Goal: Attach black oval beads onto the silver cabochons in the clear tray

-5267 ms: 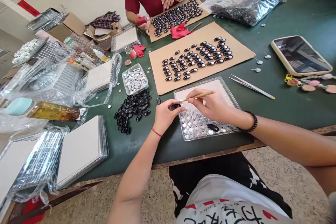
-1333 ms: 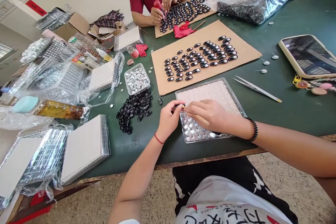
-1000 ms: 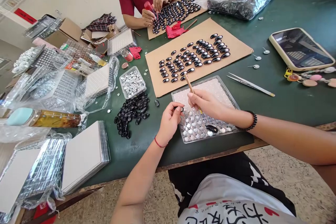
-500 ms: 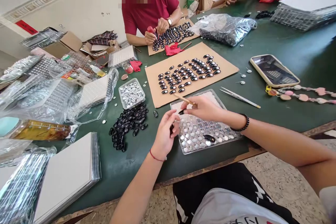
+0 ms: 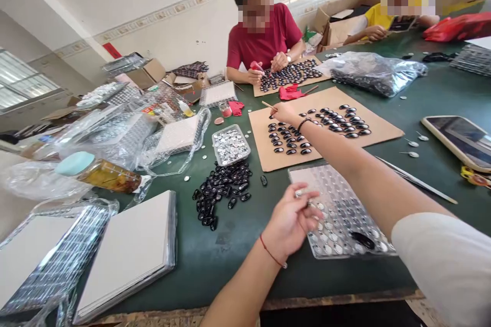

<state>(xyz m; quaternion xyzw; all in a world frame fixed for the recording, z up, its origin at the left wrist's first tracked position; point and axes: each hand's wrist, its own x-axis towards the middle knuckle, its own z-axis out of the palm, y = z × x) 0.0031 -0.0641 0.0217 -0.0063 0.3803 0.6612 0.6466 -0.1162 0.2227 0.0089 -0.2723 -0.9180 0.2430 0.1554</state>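
Note:
My right hand [image 5: 286, 113] is closed round a thin wooden stick [image 5: 269, 106] and reaches over the far left part of a cardboard sheet [image 5: 326, 98]. A black oval piece [image 5: 271, 117] shows at its fingertips; whether they still touch it I cannot tell. Rows of black oval pieces with shiny pale tops [image 5: 290, 152] lie on that sheet. My left hand [image 5: 291, 217] hovers at the left edge of a clear tray [image 5: 320, 254] of round silvery discs, fingers curled, a small silvery piece [image 5: 298, 193] showing between them. A larger black oval piece [image 5: 362, 239] lies on the tray.
Left of the tray are a heap of black pieces [image 5: 215, 191] and a clear box of silvery discs [image 5: 231, 147]. Tweezers [image 5: 422, 183] and a phone [image 5: 458, 138] lie right. Stacked white-topped packs [image 5: 130, 250] stand front left. A co-worker in red [image 5: 264, 41] works opposite.
My right hand has moved from above the tray, beside my left hand, out to the cardboard sheet with the stick. My left hand stays by the tray. The view has turned left.

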